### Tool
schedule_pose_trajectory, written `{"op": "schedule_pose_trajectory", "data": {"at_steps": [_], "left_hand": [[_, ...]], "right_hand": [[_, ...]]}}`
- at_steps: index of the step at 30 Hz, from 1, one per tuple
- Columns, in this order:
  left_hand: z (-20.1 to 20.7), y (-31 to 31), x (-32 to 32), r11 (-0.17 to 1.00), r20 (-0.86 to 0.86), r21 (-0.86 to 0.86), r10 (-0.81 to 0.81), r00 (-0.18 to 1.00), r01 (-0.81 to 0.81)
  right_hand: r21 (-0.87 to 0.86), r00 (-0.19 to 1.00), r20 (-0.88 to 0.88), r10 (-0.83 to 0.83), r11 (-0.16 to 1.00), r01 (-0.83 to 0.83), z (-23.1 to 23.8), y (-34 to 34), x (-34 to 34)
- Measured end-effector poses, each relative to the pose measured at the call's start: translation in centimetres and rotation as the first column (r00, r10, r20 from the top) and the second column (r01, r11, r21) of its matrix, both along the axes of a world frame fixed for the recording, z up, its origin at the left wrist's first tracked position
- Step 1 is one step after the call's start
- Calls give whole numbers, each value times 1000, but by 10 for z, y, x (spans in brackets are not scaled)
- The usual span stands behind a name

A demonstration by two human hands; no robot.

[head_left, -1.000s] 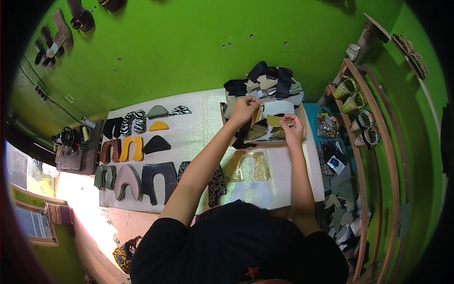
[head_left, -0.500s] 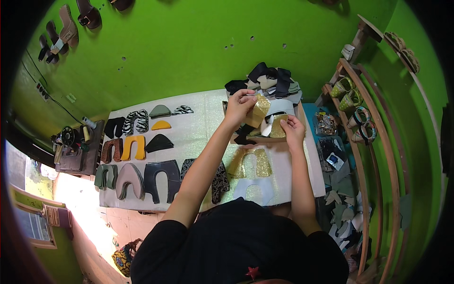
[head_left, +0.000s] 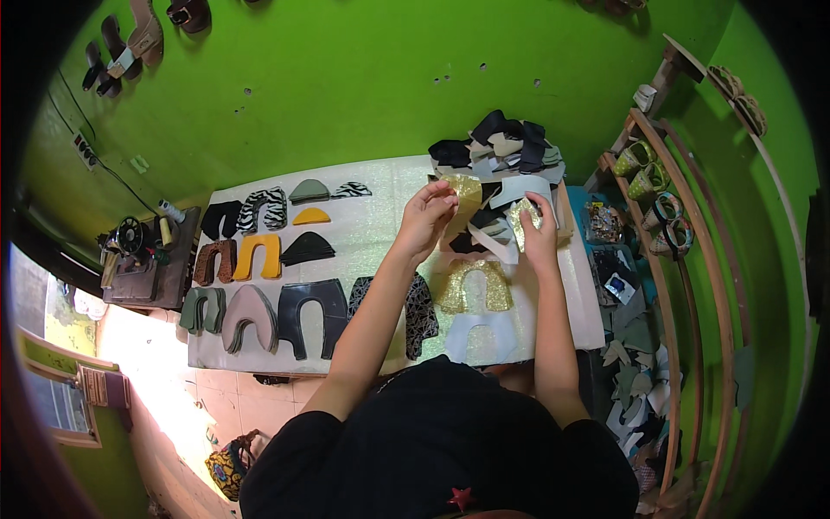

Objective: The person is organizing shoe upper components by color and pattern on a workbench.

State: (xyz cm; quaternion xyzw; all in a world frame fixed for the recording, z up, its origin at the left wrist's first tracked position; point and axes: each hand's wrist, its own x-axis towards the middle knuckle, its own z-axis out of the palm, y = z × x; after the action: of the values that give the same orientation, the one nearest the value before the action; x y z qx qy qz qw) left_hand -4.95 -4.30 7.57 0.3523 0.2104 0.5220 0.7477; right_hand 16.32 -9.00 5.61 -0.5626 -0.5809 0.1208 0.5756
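Note:
My left hand [head_left: 427, 221] pinches a gold glittery material piece [head_left: 467, 201] by its upper left part, above the near side of an open box of scraps. In my right hand [head_left: 541, 232] is a smaller gold piece [head_left: 521, 214], gripped between thumb and fingers. The two pieces are apart. Below them on the table lie a gold arch-shaped cutout [head_left: 452, 290] and, nearer to me, a white arch-shaped cutout [head_left: 459, 333]. Loose white and black scraps [head_left: 494, 238] show between my hands.
Left on the table [head_left: 363, 229] sit several stacks of arch and half-round cutouts, including yellow arches [head_left: 248, 258] and black arches [head_left: 295, 298]. A heap of scraps [head_left: 510, 147] fills the box at the back. Right stands a wooden shoe rack [head_left: 670, 251]; far left, a sewing machine [head_left: 130, 238].
Both gold pieces have turned in my fingers, and the right one now shows a brighter face. My left hand has come slightly lower. The whole view has shifted a little.

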Motion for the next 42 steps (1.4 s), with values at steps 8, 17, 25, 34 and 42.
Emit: {"op": "schedule_pose_trajectory", "data": {"at_steps": [8, 17, 25, 34, 42], "left_hand": [[-19, -13, -38, 982, 175, -184, -20, 984, 52], [-16, -40, -40, 953, 331, -277, -29, 943, 126], [-10, -61, -56, 925, 484, -280, -94, 870, 256], [-13, -54, -89, 969, 531, -244, 101, 841, 37], [-13, -62, -99, 979, 336, -191, 0, 942, 67]], "right_hand": [[-295, 961, 171, -216, 920, 259, 30, 1, -36], [-121, 994, 76, 82, 990, -73, 97, 29, -86], [157, 618, -518, 592, 776, -611, 94, 10, -135], [-144, 740, -585, 332, 855, -498, 8, -33, -150], [-268, 949, -100, 299, 910, -315, -7, -36, -164]]}}
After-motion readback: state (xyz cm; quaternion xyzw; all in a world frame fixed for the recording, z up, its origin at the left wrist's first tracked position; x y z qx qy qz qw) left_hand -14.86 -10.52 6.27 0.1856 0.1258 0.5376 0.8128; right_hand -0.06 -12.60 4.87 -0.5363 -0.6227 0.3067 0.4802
